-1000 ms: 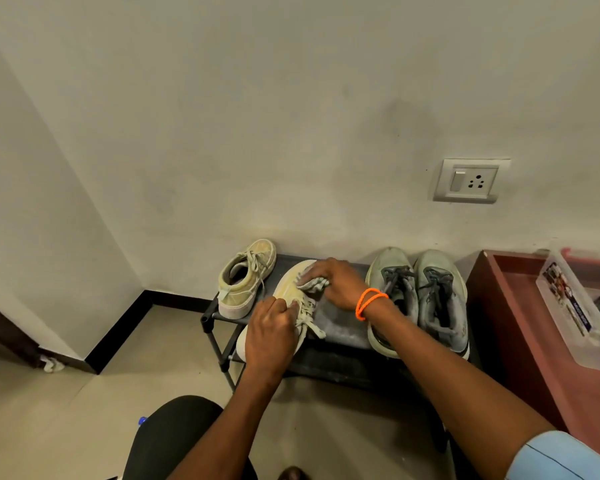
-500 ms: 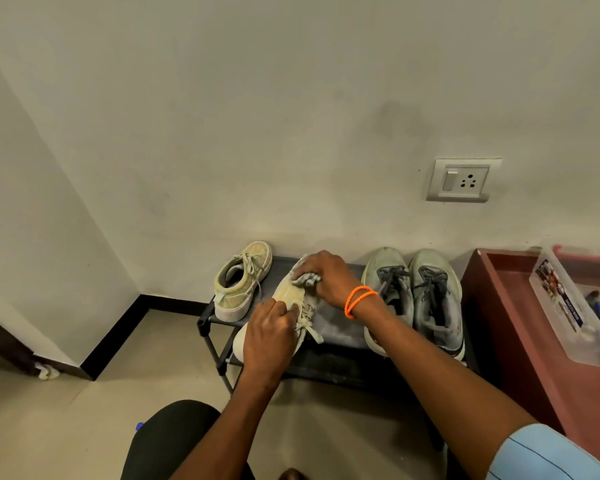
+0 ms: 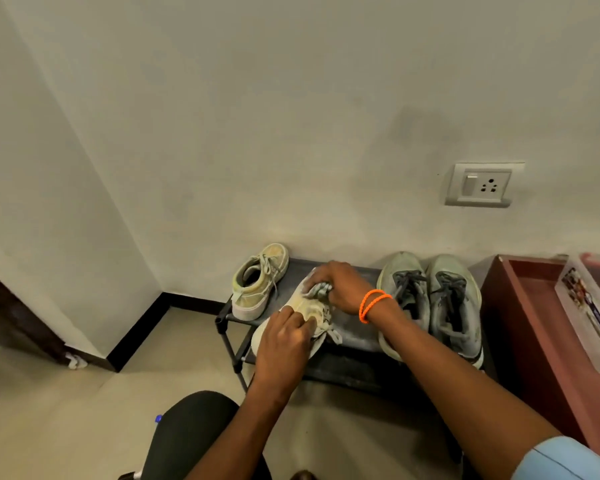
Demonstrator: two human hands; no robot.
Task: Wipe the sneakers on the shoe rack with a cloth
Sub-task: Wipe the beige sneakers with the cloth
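Observation:
A cream sneaker (image 3: 309, 308) lies on the black shoe rack (image 3: 354, 332), its heel end hanging over the front edge. My left hand (image 3: 284, 344) grips its rear part. My right hand (image 3: 343, 285), with orange bands at the wrist, clutches a small grey cloth (image 3: 319, 291) and presses it on the sneaker's toe end. The matching cream sneaker (image 3: 258, 282) stands at the rack's left end. A pair of grey-green sneakers (image 3: 430, 303) sits at the right end.
The rack stands against a pale wall with a switch socket (image 3: 480, 184) above. A reddish-brown cabinet (image 3: 530, 327) holding a clear plastic box (image 3: 589, 313) stands to the right. My dark-clad knee (image 3: 191, 434) is in front, above the beige floor.
My right hand with the cloth has slid a little along the sneaker's toe end. My left hand keeps its hold.

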